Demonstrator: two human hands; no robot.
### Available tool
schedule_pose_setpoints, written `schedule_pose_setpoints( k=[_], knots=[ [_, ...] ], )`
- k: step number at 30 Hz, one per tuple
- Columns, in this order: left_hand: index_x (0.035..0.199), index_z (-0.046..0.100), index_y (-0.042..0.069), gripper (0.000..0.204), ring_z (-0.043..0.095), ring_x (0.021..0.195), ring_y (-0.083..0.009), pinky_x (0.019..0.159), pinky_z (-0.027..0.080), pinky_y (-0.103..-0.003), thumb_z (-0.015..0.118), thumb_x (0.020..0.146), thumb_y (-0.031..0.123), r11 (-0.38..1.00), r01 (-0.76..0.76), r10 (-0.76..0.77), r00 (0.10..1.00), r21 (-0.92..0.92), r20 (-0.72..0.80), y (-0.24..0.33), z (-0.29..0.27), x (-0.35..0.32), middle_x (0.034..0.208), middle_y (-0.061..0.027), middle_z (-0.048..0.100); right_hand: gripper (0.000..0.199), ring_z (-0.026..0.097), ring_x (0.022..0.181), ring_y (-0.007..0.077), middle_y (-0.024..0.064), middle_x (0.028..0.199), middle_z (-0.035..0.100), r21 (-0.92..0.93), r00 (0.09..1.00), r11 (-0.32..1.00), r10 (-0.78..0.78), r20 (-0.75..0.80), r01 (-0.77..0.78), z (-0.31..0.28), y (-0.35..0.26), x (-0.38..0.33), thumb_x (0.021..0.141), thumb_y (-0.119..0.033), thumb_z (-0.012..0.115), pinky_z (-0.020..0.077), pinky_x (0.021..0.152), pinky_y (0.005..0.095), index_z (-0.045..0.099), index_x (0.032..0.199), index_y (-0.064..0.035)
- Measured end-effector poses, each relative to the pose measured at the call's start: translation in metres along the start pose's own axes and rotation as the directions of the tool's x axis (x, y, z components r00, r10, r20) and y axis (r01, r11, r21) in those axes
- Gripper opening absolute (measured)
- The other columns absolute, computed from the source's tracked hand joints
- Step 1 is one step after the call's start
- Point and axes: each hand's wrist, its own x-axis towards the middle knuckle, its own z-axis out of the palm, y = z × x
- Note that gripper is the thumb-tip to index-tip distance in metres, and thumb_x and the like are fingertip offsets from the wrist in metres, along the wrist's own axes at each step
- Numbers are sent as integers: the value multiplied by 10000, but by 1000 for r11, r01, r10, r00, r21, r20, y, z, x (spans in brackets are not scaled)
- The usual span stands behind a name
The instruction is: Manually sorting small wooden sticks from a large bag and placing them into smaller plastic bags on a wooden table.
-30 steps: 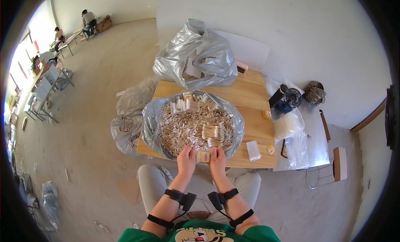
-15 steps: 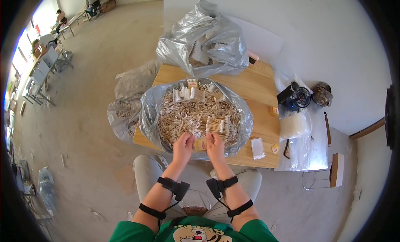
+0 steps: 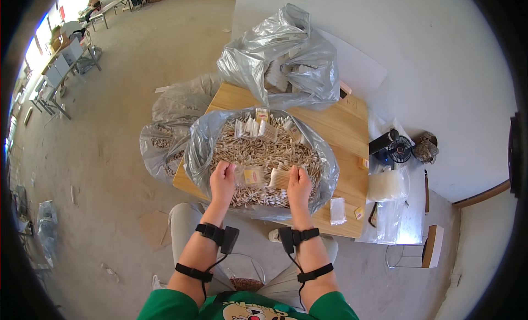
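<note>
Since the earlier frame both hands have lifted: left hand (image 3: pixel 221 179) and right hand (image 3: pixel 300 183) pinch a small clear packet (image 3: pixel 252 176) above the stick-filled bag (image 3: pixel 204 141); filling seems under way, sealing likely follows.

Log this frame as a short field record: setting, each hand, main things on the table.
setting: wooden table on a concrete floor, seen from above
left hand: left hand grips one end of a small clear packet
right hand: right hand at the packet's other end, beside a bundle of sticks
open bag: large clear bag holding loose pale sticks
behind: crumpled bag, filled
right of table: small black fan
</note>
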Motion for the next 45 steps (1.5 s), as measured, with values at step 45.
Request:
schedule_pose_setpoints(
  k=[45],
  knots=[
    [819,550,33,163,528,576,-79,567,406,-224,538,925,157,999,-29,5,814,31,581,107,79,-107,656,-33,619,160,637,747,322,146,739,634,-368,865,799,348,-363,-476,-245,229,2,841,-198,557,498,647,421,635,883,-64]
  ],
)
